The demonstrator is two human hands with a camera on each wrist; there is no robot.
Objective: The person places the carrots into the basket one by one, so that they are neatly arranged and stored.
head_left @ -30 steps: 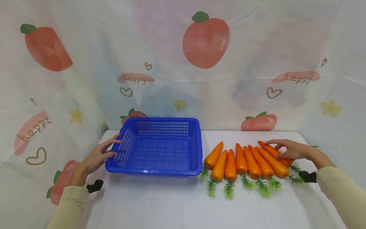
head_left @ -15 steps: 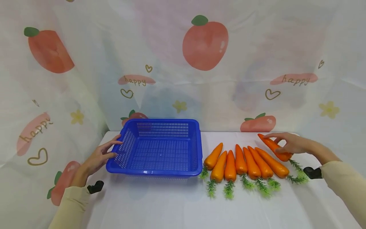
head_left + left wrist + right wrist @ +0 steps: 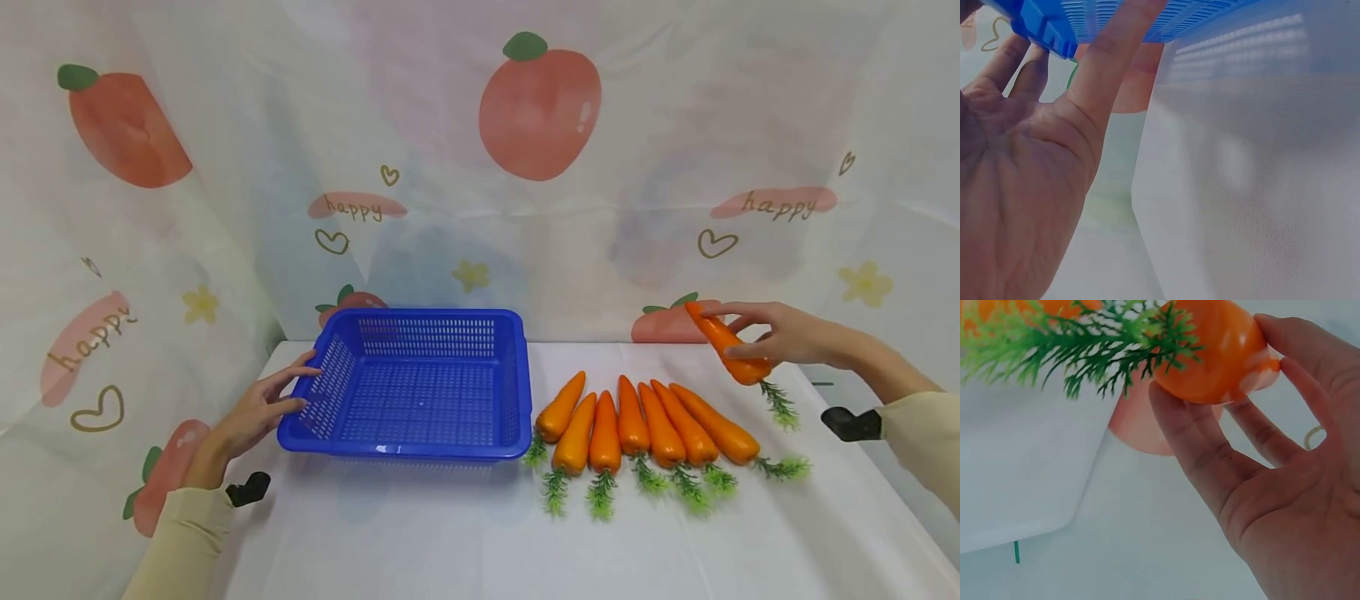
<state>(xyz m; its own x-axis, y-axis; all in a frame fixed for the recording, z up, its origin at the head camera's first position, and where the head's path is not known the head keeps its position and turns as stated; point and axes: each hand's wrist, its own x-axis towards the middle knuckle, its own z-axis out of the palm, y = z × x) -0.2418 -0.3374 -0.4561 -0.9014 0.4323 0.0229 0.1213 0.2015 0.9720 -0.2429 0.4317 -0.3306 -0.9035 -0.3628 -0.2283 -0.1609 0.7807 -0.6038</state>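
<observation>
Carrot (image 3: 726, 343) pinched in right hand (image 3: 787, 337) grip, left hand (image 3: 258, 412) fingers straight against basket (image 3: 420, 385) rim

The basket (image 3: 420, 387) sits left of the carrots (image 3: 637, 421) on the table (image 3: 450, 533).

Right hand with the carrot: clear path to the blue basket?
Probably yes. The right hand holds the carrot above the table, the blue basket is open-topped, and only the low carrot row lies between.
</observation>
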